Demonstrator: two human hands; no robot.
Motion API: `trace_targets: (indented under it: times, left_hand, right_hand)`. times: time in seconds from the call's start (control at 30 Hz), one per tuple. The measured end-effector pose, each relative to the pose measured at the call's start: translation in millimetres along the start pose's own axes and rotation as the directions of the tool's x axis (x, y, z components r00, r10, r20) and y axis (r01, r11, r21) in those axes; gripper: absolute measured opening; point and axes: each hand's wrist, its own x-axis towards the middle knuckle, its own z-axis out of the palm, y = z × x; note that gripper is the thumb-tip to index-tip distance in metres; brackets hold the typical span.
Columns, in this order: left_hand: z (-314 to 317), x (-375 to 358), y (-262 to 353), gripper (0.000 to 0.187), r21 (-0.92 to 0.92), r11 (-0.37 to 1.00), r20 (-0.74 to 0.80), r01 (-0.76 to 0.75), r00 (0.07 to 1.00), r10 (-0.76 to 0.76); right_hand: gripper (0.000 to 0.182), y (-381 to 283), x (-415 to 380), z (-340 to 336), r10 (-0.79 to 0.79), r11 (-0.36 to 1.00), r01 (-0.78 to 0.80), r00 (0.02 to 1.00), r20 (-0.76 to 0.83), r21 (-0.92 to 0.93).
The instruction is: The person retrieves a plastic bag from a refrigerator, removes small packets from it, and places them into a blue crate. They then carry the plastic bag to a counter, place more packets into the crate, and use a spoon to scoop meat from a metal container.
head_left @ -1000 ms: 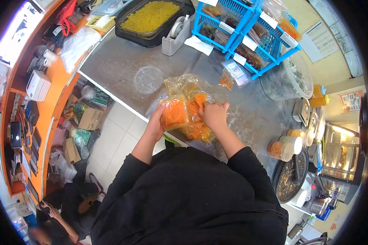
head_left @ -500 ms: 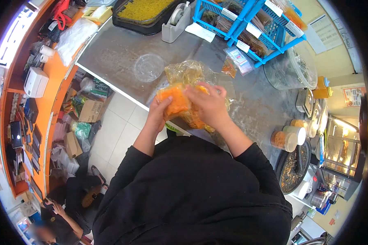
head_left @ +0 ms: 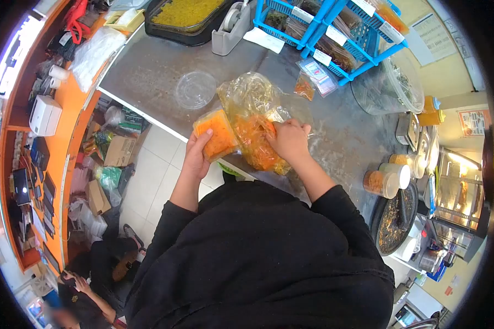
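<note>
My left hand is closed around the edge of a flat, square clear packet of orange food, thumb on top. Beside it on the metal table lies a large crumpled clear plastic bag with orange contents inside. The fingers of my right hand are bent and closed on the right side of this bag; their tips are partly hidden in the plastic. A round clear plastic lid lies to the left of the bag.
Along the back stand a black tray of yellow food, a tape dispenser and blue baskets. Small packets and a large clear tub are at right, near lidded jars. A co-worker sits at lower left.
My hands have moved apart. The left hand has drawn the orange packet left and away from the bag, while the right hand has shifted onto the bag's right side.
</note>
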Motion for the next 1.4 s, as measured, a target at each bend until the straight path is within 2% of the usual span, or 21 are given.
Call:
trace_targets:
  times: [0.03, 0.13, 0.23, 0.27, 0.33, 0.43, 0.53, 0.63, 0.67, 0.77, 0.87, 0.97, 1.07, 1.17, 1.27, 1.37, 1.4]
  left_hand:
    - [3, -2, 0, 0.045, 0.010, 1.000, -0.002, 0.008, 1.000, -0.008]
    - [12, -1, -5, 0.045, 0.028, 0.999, 0.019, 0.023, 1.000, -0.024]
    - [25, 0, -7, 0.045, 0.028, 0.998, 0.064, 0.062, 0.996, -0.063]
    - [32, -1, -7, 0.045, 0.024, 0.997, 0.080, 0.079, 0.993, -0.081]
    - [48, -3, -7, 0.041, -0.008, 0.995, 0.105, 0.096, 0.990, -0.095]
    - [75, -5, -9, 0.040, -0.024, 0.991, 0.137, 0.129, 0.983, -0.124]
    - [96, -3, -23, 0.041, 0.009, 0.993, 0.153, 0.117, 0.981, -0.117]
    - [113, -4, -36, 0.045, 0.064, 0.991, 0.136, 0.117, 0.983, -0.125]
    - [118, -5, -39, 0.046, 0.082, 0.990, 0.128, 0.119, 0.983, -0.129]
    - [133, -8, -41, 0.041, 0.003, 0.994, 0.140, 0.110, 0.984, -0.110]
    - [142, -12, -46, 0.041, -0.001, 0.992, 0.156, 0.129, 0.979, -0.128]
    - [156, -13, -58, 0.041, 0.079, 0.992, 0.192, 0.094, 0.975, -0.108]
    - [171, -16, -65, 0.040, 0.161, 0.987, 0.207, 0.010, 0.977, -0.043]
    - [174, -20, -59, 0.041, 0.305, 0.950, 0.236, -0.063, 0.972, -0.012]
    - [173, -20, -55, 0.041, 0.395, 0.906, 0.314, -0.151, 0.949, 0.022]
    - [167, -17, -61, 0.038, 0.438, 0.860, 0.369, -0.262, 0.925, 0.094]
    - [164, -13, -65, 0.038, 0.469, 0.831, 0.338, -0.298, 0.930, 0.143]
  right_hand:
    - [0.038, 6, -2, -5, -0.003, 0.999, 0.004, 1.000, -0.020, 0.052]
    - [0.032, 20, -5, -23, 0.101, 0.963, -0.128, 0.987, 0.125, 0.239]
    - [0.039, 33, -9, -54, 0.210, 0.808, -0.384, 0.896, 0.391, 0.447]
    - [0.039, 41, -14, -52, 0.188, 0.660, -0.395, 0.911, 0.368, 0.639]
    - [0.039, 54, -24, -50, 0.162, 0.266, -0.331, 0.941, 0.297, 0.905]
    - [0.042, 63, -39, -62, 0.141, -0.029, -0.220, 0.965, 0.222, 0.975]
    - [0.041, 60, -55, -74, 0.165, -0.381, -0.213, 0.942, 0.293, 0.900]
    - [0.038, 64, -61, -65, 0.265, -0.183, -0.326, 0.892, 0.366, 0.927]
    - [0.033, 64, -64, -68, 0.286, -0.179, -0.342, 0.879, 0.381, 0.923]
    - [0.032, 79, -68, -56, 0.273, -0.196, -0.270, 0.908, 0.317, 0.943]
    - [0.030, 84, -74, -51, 0.288, -0.152, -0.151, 0.939, 0.190, 0.977]
    - [0.031, 74, -77, -48, 0.463, 0.065, -0.097, 0.885, 0.056, 0.993]
    - [0.034, 68, -71, -33, 0.472, 0.065, 0.056, 0.878, -0.080, 0.996]
    - [0.035, 67, -74, -41, 0.401, -0.024, 0.046, 0.916, -0.033, 0.999]
    - [0.037, 73, -76, -48, 0.246, -0.074, -0.087, 0.964, 0.103, 0.993]
    - [0.039, 71, -77, -51, 0.145, -0.387, -0.086, 0.978, 0.152, 0.918]
    - [0.043, 69, -79, -52, 0.135, -0.416, -0.103, 0.976, 0.173, 0.904]
